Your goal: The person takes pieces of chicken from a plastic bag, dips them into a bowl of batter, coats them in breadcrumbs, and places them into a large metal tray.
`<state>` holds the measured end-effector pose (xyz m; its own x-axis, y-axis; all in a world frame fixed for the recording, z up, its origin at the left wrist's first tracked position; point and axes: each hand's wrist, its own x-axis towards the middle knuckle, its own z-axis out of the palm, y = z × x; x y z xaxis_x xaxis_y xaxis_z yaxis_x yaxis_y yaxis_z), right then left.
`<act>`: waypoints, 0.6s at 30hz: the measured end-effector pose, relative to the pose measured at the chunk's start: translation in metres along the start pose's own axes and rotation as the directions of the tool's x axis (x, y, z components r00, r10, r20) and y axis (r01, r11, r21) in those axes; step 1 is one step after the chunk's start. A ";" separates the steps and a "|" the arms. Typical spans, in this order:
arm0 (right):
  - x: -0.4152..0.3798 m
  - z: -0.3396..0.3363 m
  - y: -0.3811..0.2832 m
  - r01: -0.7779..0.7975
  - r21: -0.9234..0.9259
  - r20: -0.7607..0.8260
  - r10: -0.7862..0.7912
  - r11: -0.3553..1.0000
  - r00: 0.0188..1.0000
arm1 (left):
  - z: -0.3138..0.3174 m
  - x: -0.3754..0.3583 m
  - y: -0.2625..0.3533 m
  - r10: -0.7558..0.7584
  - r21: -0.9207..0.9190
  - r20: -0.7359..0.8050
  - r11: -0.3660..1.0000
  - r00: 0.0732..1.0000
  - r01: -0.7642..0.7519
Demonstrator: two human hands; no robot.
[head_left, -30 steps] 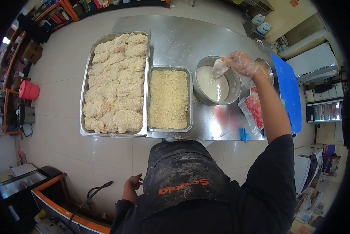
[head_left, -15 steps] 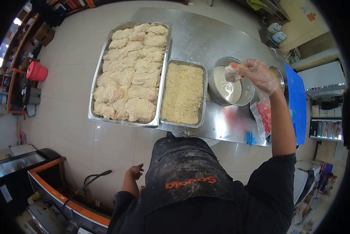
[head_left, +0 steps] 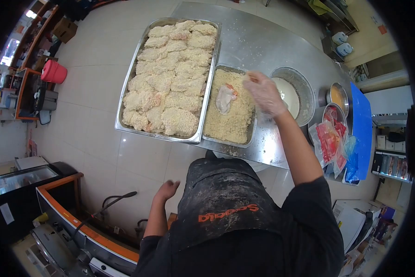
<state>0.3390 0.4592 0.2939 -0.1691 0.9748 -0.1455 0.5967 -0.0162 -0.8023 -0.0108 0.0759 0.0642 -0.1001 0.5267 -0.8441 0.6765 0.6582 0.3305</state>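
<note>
A wet battered piece of meat [head_left: 226, 98] lies on the breadcrumbs in the small steel tray [head_left: 250, 136]. My right hand [head_left: 264, 93], in a clear plastic glove, hovers just right of it over the crumbs, fingers spread and holding nothing. The steel bowl of white batter [head_left: 304, 87] stands right of that hand. A large steel tray [head_left: 133, 83] to the left is packed with several breaded cutlets [head_left: 170, 78]. My bare left hand [head_left: 167, 189] hangs open down by my apron, away from the table.
Right of the batter bowl stand two small steel bowls, one with orange sauce [head_left: 338, 96] and one with red contents [head_left: 333, 114], plus plastic bags [head_left: 330, 143] and a blue board [head_left: 362, 124]. A steel table [head_left: 258, 41] holds everything. A red bucket [head_left: 53, 71] stands on the floor far left.
My right hand carried the battered piece left from over the batter bowl and let it go on the breadcrumbs. My left hand lifted slightly and opened.
</note>
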 end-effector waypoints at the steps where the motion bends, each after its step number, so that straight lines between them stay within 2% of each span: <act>1: -0.016 -0.003 -0.011 -0.039 0.276 -0.026 0.048 0.960 0.999 | -0.032 -0.038 0.071 0.051 -0.111 -0.064 0.992 0.997 -0.058; 2: -0.032 -0.005 -0.023 -0.065 0.530 -0.039 0.101 0.846 0.994 | -0.052 -0.056 0.121 0.180 -0.139 -0.075 0.972 0.981 -0.189; 3: -0.044 -0.003 -0.030 -0.080 0.744 -0.034 0.157 0.664 0.987 | -0.067 -0.074 0.166 0.302 -0.164 -0.087 0.935 0.949 -0.313; 4: -0.052 0.002 -0.030 -0.054 0.852 -0.017 0.129 0.521 0.991 | -0.075 -0.095 0.214 0.460 -0.252 -0.178 0.833 0.870 -0.492; 5: -0.059 0.009 -0.029 -0.033 0.933 -0.004 0.100 0.360 0.995 | -0.085 -0.111 0.255 0.631 -0.162 -0.223 0.727 0.743 -0.667; 6: -0.065 0.015 -0.029 -0.018 0.983 0.005 0.072 0.185 0.997 | -0.085 -0.122 0.291 0.756 -0.041 -0.347 0.579 0.554 -0.815; 7: -0.070 0.019 -0.030 -0.024 0.994 0.018 0.057 0.109 0.998 | -0.084 -0.130 0.322 0.840 0.106 -0.434 0.406 0.324 -0.908; 9: -0.076 0.022 -0.034 -0.037 0.998 0.038 0.023 -0.042 0.999 | -0.085 -0.143 0.364 0.893 0.217 -0.429 0.250 0.138 -0.944; 12: -0.077 0.019 -0.029 -0.045 0.977 0.062 0.076 -0.210 0.995 | -0.075 -0.139 0.385 0.920 0.265 -0.332 0.305 0.210 -0.915; 15: -0.084 0.014 -0.027 -0.009 0.986 0.016 0.038 -0.169 0.999 | -0.061 -0.123 0.388 0.958 0.274 -0.285 0.058 -0.023 -0.960; 18: -0.080 0.019 -0.011 -0.024 0.995 0.019 0.057 0.092 0.998 | -0.057 -0.131 0.379 0.987 0.221 -0.159 0.037 0.001 -0.975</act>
<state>0.3312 0.3771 0.3040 -0.1495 0.9679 -0.2021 -0.7216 -0.2466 -0.6469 0.2170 0.2873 0.3240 0.5514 0.7360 0.3928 0.2834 -0.6080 0.7416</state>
